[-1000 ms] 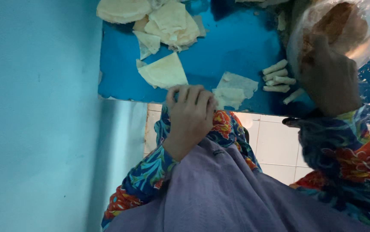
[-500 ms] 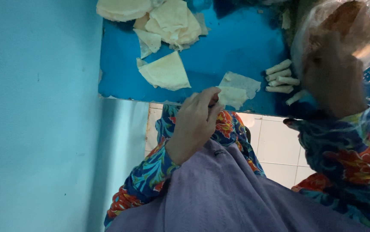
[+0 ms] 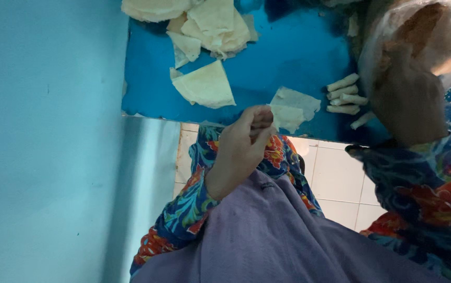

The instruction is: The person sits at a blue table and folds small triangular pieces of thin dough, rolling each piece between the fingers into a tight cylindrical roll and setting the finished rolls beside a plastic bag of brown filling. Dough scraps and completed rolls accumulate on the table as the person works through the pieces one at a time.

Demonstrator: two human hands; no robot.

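My left hand (image 3: 241, 149) is at the near edge of the blue table (image 3: 293, 57). Its thumb and fingertips pinch the near corner of a pale flat pastry wrapper (image 3: 296, 105). My right hand (image 3: 408, 105) is at the right, back toward me. Its fingers are buried in a clear plastic bag (image 3: 448, 31) holding something brown, so I cannot make out their grip. Several small rolled pastries (image 3: 343, 95) lie on the table between the wrapper and my right hand.
A triangular folded wrapper (image 3: 204, 86) lies left of centre, and a pile of wrappers (image 3: 212, 23) sits at the far edge. A turquoise wall (image 3: 42, 141) runs close along the left. White floor tiles (image 3: 335, 173) show under the table edge, and grey cloth (image 3: 267, 236) covers my lap.
My left hand has lifted from a loose fist at the table edge and reached right to the wrapper, pinching its corner. My right hand has stayed in the bag.
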